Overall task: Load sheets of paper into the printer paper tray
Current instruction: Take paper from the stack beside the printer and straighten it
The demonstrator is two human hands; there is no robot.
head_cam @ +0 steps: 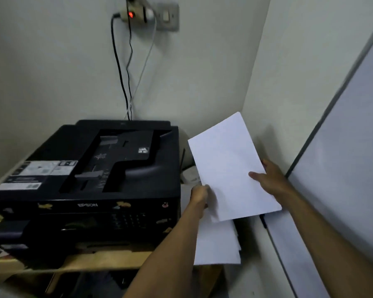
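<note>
Pale walls meet in a corner ahead of me, with one wall socket high up and three cables hanging from it down behind one black printer. That printer sits on a wooden bench, off to the left of both my hands. I hold one batch of white sheets of paper in the air between them, tilted, beside the printer's right side. My left hand pinches its lower left edge, fingers curled under. My right hand grips the right edge, thumb lying flat on top. Below my hands lies one more stack of white paper. One whiteboard leans to the right of my right hand.
</note>
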